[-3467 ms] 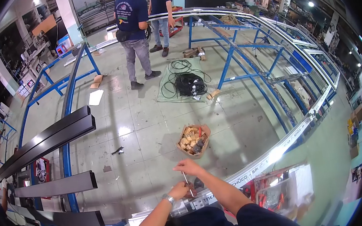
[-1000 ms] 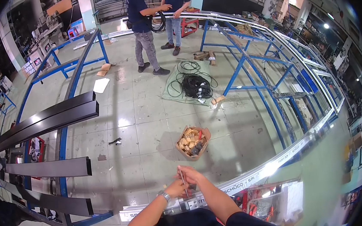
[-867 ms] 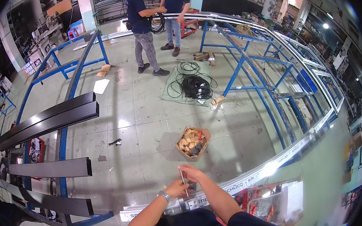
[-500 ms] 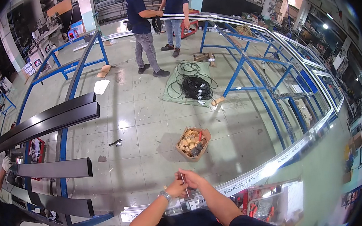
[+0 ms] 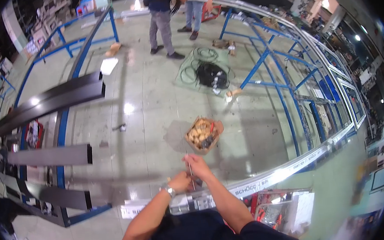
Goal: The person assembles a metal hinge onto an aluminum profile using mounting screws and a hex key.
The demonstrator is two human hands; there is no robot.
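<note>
My left hand (image 5: 180, 183), with a watch at its wrist, is closed near the lower part of a thin metal rod (image 5: 191, 171). My right hand (image 5: 199, 166) pinches the same slim piece higher up. Motion blur hides the rod's exact kind. Both hands are just beyond the silver aluminium profile (image 5: 252, 188), which carries printed film and crosses in front of my body. Past my fingers on the floor stands an open cardboard box (image 5: 220, 127) holding several small wooden-looking blocks and a red-handled tool.
Dark profiles (image 5: 51, 157) rest on a blue steel stand (image 5: 64, 124) at left, where a gloved person works. Another blue frame (image 5: 254, 71) stands right. Black cable coils (image 5: 212, 75) lie on a sheet. Two people (image 5: 163, 24) stand behind. Red-handled tools (image 5: 260, 214) lie in a tray below right.
The camera view has tilted downward, so the box and cables appear altered in position. My hands stay together around the thin rod, appearing higher in view; the right now sits above the left.
</note>
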